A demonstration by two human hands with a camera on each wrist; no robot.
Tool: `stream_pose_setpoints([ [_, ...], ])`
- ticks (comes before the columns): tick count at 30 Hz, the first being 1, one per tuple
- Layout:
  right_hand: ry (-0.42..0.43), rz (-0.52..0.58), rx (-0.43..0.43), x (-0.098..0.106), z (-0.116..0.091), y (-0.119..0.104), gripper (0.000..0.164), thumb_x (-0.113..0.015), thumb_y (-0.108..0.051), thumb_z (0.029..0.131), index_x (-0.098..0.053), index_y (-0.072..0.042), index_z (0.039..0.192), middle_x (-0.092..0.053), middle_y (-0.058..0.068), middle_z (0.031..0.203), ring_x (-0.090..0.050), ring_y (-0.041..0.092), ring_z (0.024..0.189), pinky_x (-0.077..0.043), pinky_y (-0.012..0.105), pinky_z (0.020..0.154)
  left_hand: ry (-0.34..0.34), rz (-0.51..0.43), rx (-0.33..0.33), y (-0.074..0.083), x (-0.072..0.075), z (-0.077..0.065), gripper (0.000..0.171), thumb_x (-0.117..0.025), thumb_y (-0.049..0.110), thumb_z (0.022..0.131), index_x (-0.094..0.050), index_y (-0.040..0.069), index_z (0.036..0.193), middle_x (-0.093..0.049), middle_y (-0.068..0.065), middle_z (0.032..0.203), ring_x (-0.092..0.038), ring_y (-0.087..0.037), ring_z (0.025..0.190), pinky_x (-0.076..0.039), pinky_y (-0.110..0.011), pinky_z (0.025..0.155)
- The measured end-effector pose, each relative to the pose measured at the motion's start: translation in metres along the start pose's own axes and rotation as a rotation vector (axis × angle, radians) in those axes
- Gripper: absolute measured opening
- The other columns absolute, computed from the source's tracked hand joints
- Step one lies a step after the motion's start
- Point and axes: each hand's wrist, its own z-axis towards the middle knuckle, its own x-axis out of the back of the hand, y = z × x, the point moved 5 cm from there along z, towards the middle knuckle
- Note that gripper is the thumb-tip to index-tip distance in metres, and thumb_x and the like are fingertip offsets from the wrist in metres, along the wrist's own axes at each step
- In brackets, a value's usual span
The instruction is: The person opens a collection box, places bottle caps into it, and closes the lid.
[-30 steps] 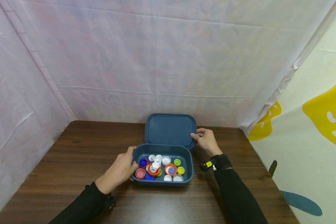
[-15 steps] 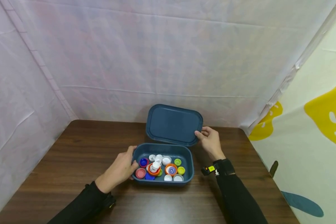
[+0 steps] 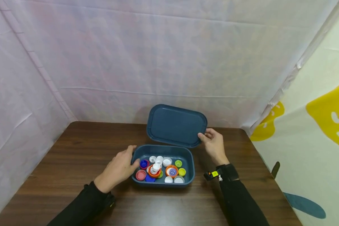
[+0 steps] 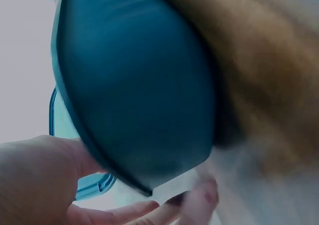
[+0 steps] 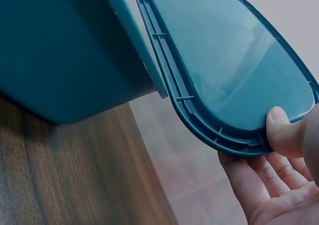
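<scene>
A dark blue plastic box (image 3: pixel 191 166) sits on the table with several bottle caps in it, in white, orange, red, blue, green and yellow. At its left end is my left hand (image 3: pixel 119 166), the thumb over the rim and the fingers outside. In the left wrist view those fingers (image 4: pixel 199 201) are blurred and look loose, apart from the box wall. Behind the box, the matching lid (image 3: pixel 175 125) is tilted up with its right side raised. My right hand (image 3: pixel 213 145) pinches the lid's lower right corner, thumb on the near face and fingers behind.
The brown wooden table (image 3: pixel 82 150) ends at a white cloth wall (image 3: pixel 158 62) close behind the lid. On the right hangs a cloth (image 3: pixel 308 163) with yellow printed shapes.
My right hand has lifted the lid up and to the right, tilting it. The left hand has eased slightly left at the box's end. The box and caps look almost unmoved.
</scene>
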Motion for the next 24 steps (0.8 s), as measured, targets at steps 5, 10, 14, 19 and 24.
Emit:
stream_pose_setpoints([
  [5, -0.028, 0.022, 0.029, -0.001, -0.002, -0.003, 0.026, -0.083, -0.012, 0.108, -0.076, 0.006, 0.125, -0.084, 0.003, 0.099, -0.080, 0.008, 0.089, -0.062, 0.022, 0.078, 0.099, -0.026, -0.082, 0.008, 0.017, 0.007, 0.072, -0.077, 0.029, 0.113, -0.047, -0.004, 0.170, -0.067, -0.031, 0.161, -0.071, -0.050, 0.145, -0.062, -0.068, 0.116],
  [10, -0.081, 0.009, 0.069, -0.005, -0.005, -0.007, 0.025, -0.082, -0.010, 0.109, -0.075, 0.007, 0.125, -0.085, 0.008, 0.101, -0.079, 0.003, 0.085, -0.063, 0.019, 0.079, 0.217, -0.105, -0.190, 0.019, 0.031, 0.013, 0.070, -0.080, 0.027, 0.112, -0.050, -0.002, 0.168, -0.073, -0.029, 0.154, -0.073, -0.048, 0.140, -0.064, -0.066, 0.114],
  [14, -0.109, -0.004, 0.108, -0.007, -0.007, -0.011, 0.022, -0.080, -0.007, 0.109, -0.075, 0.007, 0.126, -0.084, 0.012, 0.103, -0.079, 0.003, 0.085, -0.065, 0.021, 0.080, 0.284, -0.180, -0.258, 0.025, 0.037, 0.015, 0.063, -0.082, 0.023, 0.111, -0.056, -0.003, 0.162, -0.078, -0.027, 0.141, -0.079, -0.043, 0.128, -0.071, -0.057, 0.102],
  [19, -0.137, -0.008, 0.133, -0.009, -0.010, -0.016, 0.020, -0.080, -0.006, 0.109, -0.076, 0.005, 0.125, -0.083, 0.013, 0.105, -0.080, 0.005, 0.087, -0.067, 0.024, 0.082, 0.362, -0.221, -0.285, 0.027, 0.044, 0.016, 0.054, -0.083, 0.017, 0.109, -0.063, -0.004, 0.154, -0.082, -0.025, 0.129, -0.082, -0.039, 0.116, -0.073, -0.053, 0.093],
  [24, -0.166, 0.000, 0.151, -0.012, -0.012, -0.020, 0.019, -0.080, -0.002, 0.108, -0.075, 0.006, 0.124, -0.084, 0.016, 0.107, -0.081, 0.006, 0.086, -0.066, 0.022, 0.080, 0.404, -0.224, -0.295, 0.026, 0.048, 0.013, 0.038, -0.081, 0.011, 0.109, -0.070, -0.004, 0.142, -0.083, -0.023, 0.115, -0.084, -0.031, 0.093, -0.073, -0.047, 0.084],
])
